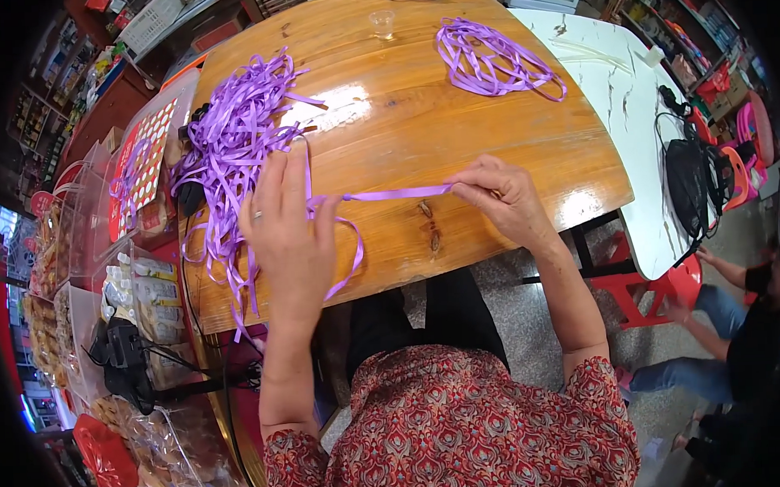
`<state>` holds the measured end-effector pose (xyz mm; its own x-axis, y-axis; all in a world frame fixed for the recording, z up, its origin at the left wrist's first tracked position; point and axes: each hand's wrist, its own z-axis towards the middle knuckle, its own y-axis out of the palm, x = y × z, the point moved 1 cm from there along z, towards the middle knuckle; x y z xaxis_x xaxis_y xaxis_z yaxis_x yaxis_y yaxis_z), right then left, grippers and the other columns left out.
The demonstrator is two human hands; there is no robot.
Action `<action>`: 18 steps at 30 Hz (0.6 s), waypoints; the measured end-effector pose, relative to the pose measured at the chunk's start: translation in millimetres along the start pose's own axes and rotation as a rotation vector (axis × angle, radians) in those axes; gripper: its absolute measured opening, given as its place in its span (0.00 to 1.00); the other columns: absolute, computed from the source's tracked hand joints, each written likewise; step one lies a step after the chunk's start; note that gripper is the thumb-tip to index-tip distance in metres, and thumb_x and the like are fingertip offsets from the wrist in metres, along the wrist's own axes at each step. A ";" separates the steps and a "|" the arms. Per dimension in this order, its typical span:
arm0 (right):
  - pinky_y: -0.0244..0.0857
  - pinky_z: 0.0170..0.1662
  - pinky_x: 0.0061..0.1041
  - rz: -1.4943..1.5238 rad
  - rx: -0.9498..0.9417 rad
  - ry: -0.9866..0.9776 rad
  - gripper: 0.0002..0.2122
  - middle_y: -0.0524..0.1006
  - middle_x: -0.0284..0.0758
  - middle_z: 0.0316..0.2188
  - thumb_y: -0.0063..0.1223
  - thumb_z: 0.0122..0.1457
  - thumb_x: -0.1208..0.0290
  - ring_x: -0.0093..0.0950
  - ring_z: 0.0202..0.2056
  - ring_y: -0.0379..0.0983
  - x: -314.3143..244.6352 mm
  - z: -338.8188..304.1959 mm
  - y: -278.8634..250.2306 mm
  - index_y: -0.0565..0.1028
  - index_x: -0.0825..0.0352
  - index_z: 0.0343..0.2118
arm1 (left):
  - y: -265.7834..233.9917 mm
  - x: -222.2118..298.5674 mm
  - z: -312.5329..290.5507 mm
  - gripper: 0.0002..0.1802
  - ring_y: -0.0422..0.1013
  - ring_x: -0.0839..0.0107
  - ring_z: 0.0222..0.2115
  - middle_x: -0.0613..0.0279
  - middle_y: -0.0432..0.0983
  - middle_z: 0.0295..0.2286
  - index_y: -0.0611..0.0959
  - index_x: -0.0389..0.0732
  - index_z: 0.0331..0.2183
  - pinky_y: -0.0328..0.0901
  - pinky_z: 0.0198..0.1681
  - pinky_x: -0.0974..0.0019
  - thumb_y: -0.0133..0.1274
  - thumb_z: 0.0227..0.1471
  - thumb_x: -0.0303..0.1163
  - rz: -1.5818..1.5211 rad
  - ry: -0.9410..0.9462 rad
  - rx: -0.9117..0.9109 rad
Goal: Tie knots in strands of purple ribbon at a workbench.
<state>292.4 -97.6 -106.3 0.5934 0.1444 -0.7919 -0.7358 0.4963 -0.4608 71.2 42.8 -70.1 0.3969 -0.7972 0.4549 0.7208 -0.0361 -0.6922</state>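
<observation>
A narrow purple ribbon runs nearly straight between my hands, above the wooden table. My right hand is closed, pinching the ribbon's right end between thumb and fingertips. A small knot shows in the ribbon just right of my left thumb. My left hand, with a ring on one finger, has its fingers stretched out and its thumb apart. Ribbon passes behind that thumb, and its path behind the palm is hidden. Beyond and beside the left hand lies a big tangled heap of purple ribbons.
A looser bundle of purple ribbons lies at the far right of the wooden table. A clear plastic cup stands at the back. Packaged goods line the left. A white table adjoins at right, near a seated person.
</observation>
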 end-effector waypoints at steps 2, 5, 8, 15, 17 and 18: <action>0.59 0.29 0.18 -0.004 0.010 -0.073 0.08 0.72 0.32 0.23 0.58 0.52 0.79 0.22 0.26 0.67 -12.8 4.4 12.1 0.80 0.68 0.36 | 17.0 18.8 -1.8 0.22 0.72 0.70 0.33 0.56 0.75 0.36 0.73 0.33 0.49 0.64 0.38 0.73 0.54 0.53 0.30 -0.169 0.073 0.009; 0.61 0.29 0.19 -0.021 0.075 -0.187 0.10 0.73 0.32 0.24 0.59 0.50 0.80 0.23 0.27 0.69 -28.4 7.8 22.4 0.80 0.66 0.37 | 39.1 38.3 -3.8 0.24 0.72 0.70 0.37 0.54 0.75 0.40 0.69 0.33 0.52 0.63 0.43 0.74 0.53 0.54 0.30 -0.343 0.142 0.021; 0.63 0.29 0.20 -0.084 0.142 -0.261 0.11 0.74 0.32 0.25 0.59 0.49 0.80 0.24 0.27 0.70 -34.5 5.9 21.6 0.80 0.65 0.38 | 58.5 38.9 -9.3 0.19 0.71 0.75 0.36 0.59 0.76 0.38 0.73 0.33 0.47 0.63 0.43 0.74 0.53 0.55 0.29 -1.286 -0.594 -0.381; 0.63 0.29 0.20 -0.034 0.107 -0.127 0.11 0.76 0.34 0.27 0.59 0.50 0.80 0.25 0.25 0.70 -19.9 -7.3 3.5 0.80 0.65 0.38 | 58.2 18.3 -15.4 0.08 0.69 0.83 0.33 0.66 0.76 0.32 0.82 0.34 0.34 0.64 0.36 0.76 0.55 0.54 0.29 -1.041 -0.520 -0.379; 0.63 0.29 0.21 -0.030 0.111 -0.127 0.11 0.76 0.34 0.27 0.59 0.50 0.80 0.25 0.26 0.70 -18.8 -8.1 4.8 0.80 0.66 0.38 | 58.1 15.3 -13.2 0.08 0.68 0.83 0.32 0.67 0.76 0.32 0.82 0.35 0.33 0.63 0.35 0.76 0.55 0.54 0.30 -0.963 -0.460 -0.371; 0.64 0.29 0.21 -0.027 0.116 -0.127 0.10 0.76 0.35 0.27 0.58 0.50 0.80 0.26 0.26 0.71 -18.6 -8.6 5.5 0.80 0.66 0.37 | 55.0 17.0 -8.1 0.08 0.68 0.83 0.30 0.68 0.76 0.30 0.82 0.35 0.33 0.63 0.34 0.76 0.55 0.53 0.30 -0.711 -0.167 -0.243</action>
<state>274.5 -104.9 -97.6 0.6543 0.2327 -0.7196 -0.6806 0.5960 -0.4261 113.0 22.4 -105.0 -0.0202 -0.4317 0.9018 0.6972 -0.6526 -0.2968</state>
